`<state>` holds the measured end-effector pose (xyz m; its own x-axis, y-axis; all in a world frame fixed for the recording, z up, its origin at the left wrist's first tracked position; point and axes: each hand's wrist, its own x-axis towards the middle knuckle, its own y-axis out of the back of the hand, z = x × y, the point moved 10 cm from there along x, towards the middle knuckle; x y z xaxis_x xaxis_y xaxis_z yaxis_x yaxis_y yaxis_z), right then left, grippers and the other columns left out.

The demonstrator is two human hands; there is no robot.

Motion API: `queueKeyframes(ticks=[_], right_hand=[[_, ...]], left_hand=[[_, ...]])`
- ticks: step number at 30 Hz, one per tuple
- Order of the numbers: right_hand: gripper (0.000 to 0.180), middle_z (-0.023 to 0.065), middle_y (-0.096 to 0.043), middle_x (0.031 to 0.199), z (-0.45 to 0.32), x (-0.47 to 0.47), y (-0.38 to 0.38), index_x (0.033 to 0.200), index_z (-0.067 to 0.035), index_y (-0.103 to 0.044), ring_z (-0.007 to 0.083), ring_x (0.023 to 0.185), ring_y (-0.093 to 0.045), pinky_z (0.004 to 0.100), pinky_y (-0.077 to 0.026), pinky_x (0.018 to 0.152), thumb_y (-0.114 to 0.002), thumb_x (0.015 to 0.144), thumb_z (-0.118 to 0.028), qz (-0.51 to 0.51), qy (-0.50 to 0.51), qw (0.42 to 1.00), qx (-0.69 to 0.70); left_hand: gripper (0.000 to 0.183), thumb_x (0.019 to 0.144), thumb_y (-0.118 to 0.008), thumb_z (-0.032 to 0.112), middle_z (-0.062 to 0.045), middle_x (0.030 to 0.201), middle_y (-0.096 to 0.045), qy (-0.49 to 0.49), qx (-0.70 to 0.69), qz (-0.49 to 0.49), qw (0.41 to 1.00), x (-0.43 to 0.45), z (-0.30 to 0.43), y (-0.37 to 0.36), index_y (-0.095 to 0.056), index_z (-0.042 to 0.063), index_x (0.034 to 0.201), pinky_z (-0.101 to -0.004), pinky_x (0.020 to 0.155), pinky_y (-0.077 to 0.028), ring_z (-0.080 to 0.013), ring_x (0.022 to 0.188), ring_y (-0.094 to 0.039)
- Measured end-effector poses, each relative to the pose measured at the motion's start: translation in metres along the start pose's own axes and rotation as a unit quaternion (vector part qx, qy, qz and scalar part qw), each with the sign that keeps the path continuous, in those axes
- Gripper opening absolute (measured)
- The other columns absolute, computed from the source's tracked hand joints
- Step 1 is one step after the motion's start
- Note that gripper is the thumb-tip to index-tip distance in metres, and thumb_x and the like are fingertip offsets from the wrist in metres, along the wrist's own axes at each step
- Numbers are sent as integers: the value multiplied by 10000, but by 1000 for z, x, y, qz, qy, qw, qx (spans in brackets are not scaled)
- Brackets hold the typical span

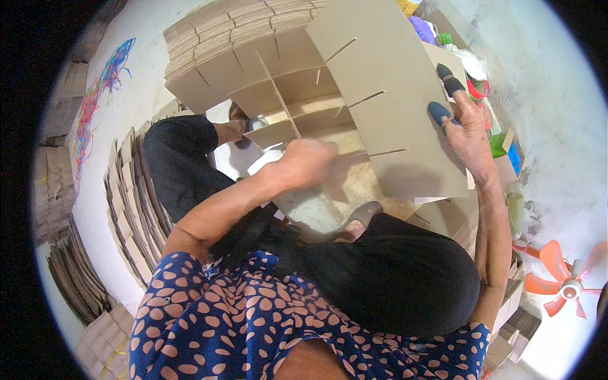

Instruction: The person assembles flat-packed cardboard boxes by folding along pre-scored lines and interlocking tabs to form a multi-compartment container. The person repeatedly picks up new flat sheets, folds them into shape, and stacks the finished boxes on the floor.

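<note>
My right hand (468, 126), with dark covers on some fingers, lies on the right edge of a large slotted cardboard sheet (380, 109). Three slits show in the sheet's left side. My left hand (308, 161), blurred and with its fingers curled, is over the near end of a grid of interlocked cardboard dividers (280, 102). Whether it grips a divider cannot be told. Behind the grid stands a thick stack of slotted cardboard sheets (213, 52).
Rows of cardboard pieces (137, 204) stand at the left, near a bundle of coloured strings (102, 95). Beyond my right hand are a green-capped bottle (445, 40) and other items. An orange-bladed fan (567, 285) is at the lower right. My feet flank the work area.
</note>
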<state>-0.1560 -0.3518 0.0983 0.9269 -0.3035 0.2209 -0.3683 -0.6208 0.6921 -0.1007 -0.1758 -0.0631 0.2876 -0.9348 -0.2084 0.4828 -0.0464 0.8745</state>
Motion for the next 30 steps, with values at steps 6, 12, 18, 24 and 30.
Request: queueKeyframes(ticks=[6, 12, 18, 24, 30], right_hand=[[475, 153, -603, 858, -25, 16, -22, 1265, -28, -478, 160, 770, -516, 274, -442, 730, -569, 802, 31, -24, -2, 1000, -15], [432, 187, -561, 749, -47, 23, -42, 1233, -23, -509, 189, 666, -506, 288, -452, 670, -554, 804, 5, -58, -16, 995, -81], [336, 275, -546, 774, -52, 23, -60, 1121, 15, -555, 294, 656, -577, 326, -467, 659, -537, 786, 17, -85, -31, 991, -96], [139, 258, -587, 763, -33, 20, -108, 885, -2, -529, 395, 708, -610, 422, -484, 639, -554, 749, 5, -90, 21, 988, -127], [120, 219, -607, 767, -15, 2, -141, 853, -14, -513, 407, 725, -612, 469, -487, 607, -551, 747, -55, -107, 44, 972, -205]], left_hand=[[140, 694, -574, 83, -196, 800, -631, -5, -36, 9, 999, -4, 2, 3, -575, 19, 819, -487, 695, -484, -384, 795, -617], [182, 679, -595, 92, -190, 809, -634, -3, -51, -24, 998, -4, -2, -2, -583, 33, 851, -493, 696, -482, -380, 818, -616], [170, 695, -589, 108, -194, 800, -633, -35, -59, 23, 997, -4, -2, -3, -583, 35, 849, -487, 681, -485, -379, 803, -619], [170, 721, -593, 136, -183, 799, -640, -21, -52, 9, 998, -3, -4, -7, -592, 36, 859, -481, 668, -488, -373, 778, -624], [185, 713, -621, 156, -186, 792, -647, -14, -22, -24, 999, -1, 5, -3, -611, 37, 854, -466, 691, -500, -359, 806, -635]])
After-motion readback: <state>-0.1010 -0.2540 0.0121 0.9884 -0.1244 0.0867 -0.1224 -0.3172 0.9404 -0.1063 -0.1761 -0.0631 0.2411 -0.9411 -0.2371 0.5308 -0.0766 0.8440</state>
